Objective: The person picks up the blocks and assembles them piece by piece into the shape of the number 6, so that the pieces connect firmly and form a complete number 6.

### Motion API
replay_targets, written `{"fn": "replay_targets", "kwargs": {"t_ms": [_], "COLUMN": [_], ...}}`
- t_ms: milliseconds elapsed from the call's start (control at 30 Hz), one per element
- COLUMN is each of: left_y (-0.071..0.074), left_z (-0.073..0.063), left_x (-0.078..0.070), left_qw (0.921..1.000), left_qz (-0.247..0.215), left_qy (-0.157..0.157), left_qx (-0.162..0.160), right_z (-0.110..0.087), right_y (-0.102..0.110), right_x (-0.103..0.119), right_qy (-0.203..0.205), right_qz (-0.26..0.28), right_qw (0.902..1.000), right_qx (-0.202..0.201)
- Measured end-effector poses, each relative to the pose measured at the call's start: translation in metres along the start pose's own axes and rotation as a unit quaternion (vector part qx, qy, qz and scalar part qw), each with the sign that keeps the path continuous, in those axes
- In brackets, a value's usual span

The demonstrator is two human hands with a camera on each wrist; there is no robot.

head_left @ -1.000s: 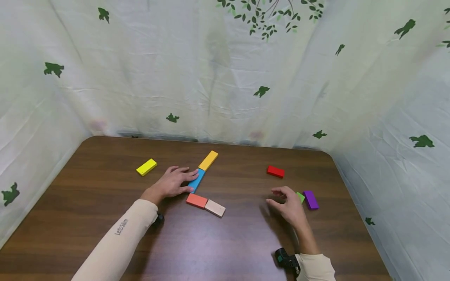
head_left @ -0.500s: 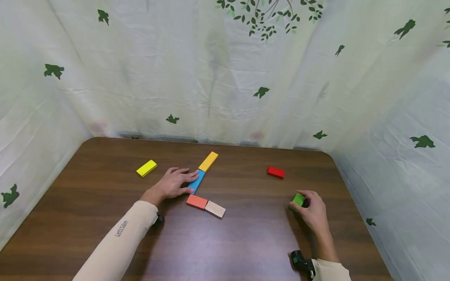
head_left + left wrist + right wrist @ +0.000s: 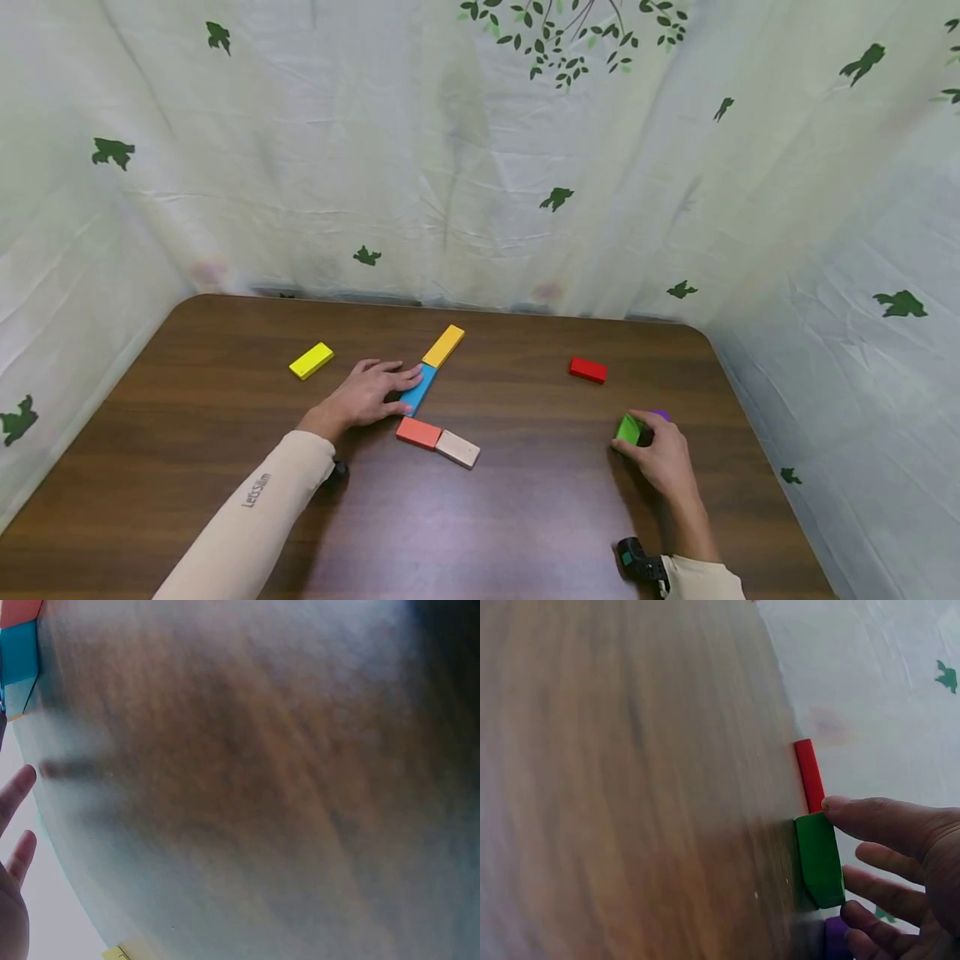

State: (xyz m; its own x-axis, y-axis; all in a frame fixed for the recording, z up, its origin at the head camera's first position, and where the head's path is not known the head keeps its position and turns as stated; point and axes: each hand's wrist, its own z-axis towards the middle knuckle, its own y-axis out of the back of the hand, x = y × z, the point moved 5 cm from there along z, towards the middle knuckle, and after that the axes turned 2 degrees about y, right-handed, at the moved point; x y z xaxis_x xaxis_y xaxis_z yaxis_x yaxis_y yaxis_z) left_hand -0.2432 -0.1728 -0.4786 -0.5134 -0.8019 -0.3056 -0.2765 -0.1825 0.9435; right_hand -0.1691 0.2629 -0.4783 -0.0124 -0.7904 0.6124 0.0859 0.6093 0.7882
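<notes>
My left hand (image 3: 362,398) rests on a blue block (image 3: 420,390), its fingers spread and fairly straight, thumb near the block's close end. Touching the far end of the blue block is an orange-yellow block (image 3: 443,346), in line with it. Just below lies a coral block (image 3: 418,432), end to end with a beige block (image 3: 457,449). On the right side, my right hand (image 3: 663,458) pinches a green block (image 3: 627,430) between thumb and fingers; the right wrist view shows the green block (image 3: 820,862) at the fingertips. A purple block (image 3: 662,414) is mostly hidden behind that hand.
A red block (image 3: 587,370) lies farther back on the right of the brown wooden table (image 3: 480,542). At the back left is a yellow block (image 3: 311,361). A pale curtain (image 3: 420,150) with green prints surrounds the table's back and sides.
My right hand moved right to the green block, took hold of it, then shifted it slightly left, away from the purple block. The left hand stays in place on the blue block.
</notes>
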Motion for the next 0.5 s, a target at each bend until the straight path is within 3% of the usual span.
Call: {"fn": "replay_targets", "kwargs": {"t_ms": [500], "left_y": [0.001], "left_z": [0.0], "left_x": [0.0], "left_qw": [0.9999], "left_qz": [-0.011], "left_qy": [0.007], "left_qx": [0.003], "right_z": [-0.002], "right_y": [-0.019], "right_x": [0.019], "right_qy": [0.067], "right_qz": [0.034], "right_qw": [0.9969], "right_qx": [0.023]}}
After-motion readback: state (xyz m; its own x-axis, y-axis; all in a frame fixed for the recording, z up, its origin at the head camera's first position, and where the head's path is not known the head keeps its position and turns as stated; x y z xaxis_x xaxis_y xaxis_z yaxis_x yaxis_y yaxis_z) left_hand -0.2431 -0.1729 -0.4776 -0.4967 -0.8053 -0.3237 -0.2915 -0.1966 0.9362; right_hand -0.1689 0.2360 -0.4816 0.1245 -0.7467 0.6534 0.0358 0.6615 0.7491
